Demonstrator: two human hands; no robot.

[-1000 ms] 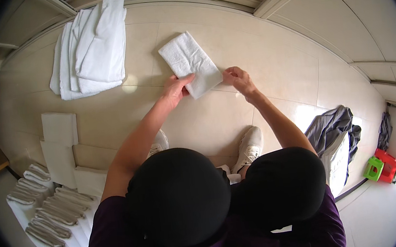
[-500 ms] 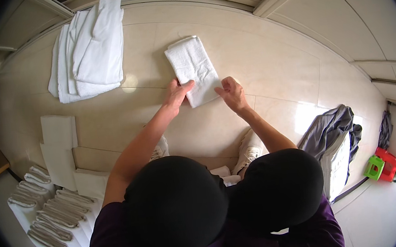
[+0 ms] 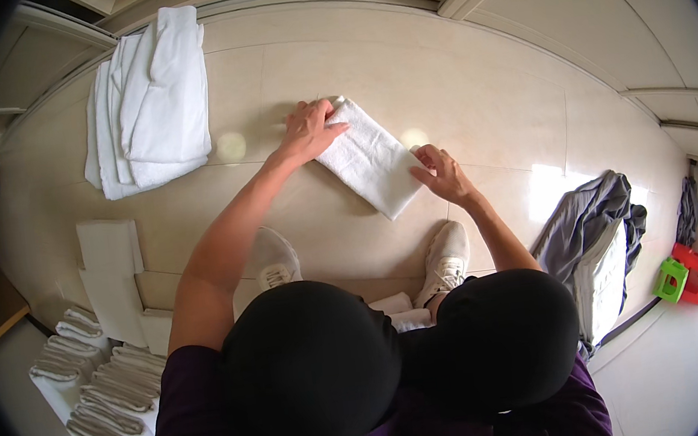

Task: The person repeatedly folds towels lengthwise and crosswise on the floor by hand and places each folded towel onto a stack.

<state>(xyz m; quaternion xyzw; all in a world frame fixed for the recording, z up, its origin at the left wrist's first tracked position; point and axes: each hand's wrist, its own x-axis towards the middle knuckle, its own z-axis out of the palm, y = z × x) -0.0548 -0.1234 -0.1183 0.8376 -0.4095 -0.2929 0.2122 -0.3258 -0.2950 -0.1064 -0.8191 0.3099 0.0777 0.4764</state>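
A folded white towel (image 3: pixel 366 160) lies slanted on the pale tiled surface in front of me, its lower corner pointing toward me. At the towel's far left corner, my left hand (image 3: pixel 311 133) is closed on the edge, thumb on top and fingers curled at the far side. My right hand (image 3: pixel 443 176) pinches the right edge between thumb and bent fingers; its fingertips are partly hidden. Beyond the left hand, several white towels (image 3: pixel 156 111) lie loosely stacked at the far left.
White folded pieces (image 3: pixel 109 267) lie at the left, above a white container (image 3: pixel 69 405) of rolled or folded towels. My shoes (image 3: pixel 444 259) stand near the towel. Grey clothing (image 3: pixel 578 222) lies at the right, with green (image 3: pixel 671 280) and red (image 3: pixel 696 271) plastic items farther right. Cabinet doors line the back.
The towel has turned counterclockwise and come nearer to me. My left hand has moved from its near left edge to the far left corner; my right hand has shifted right and nearer.
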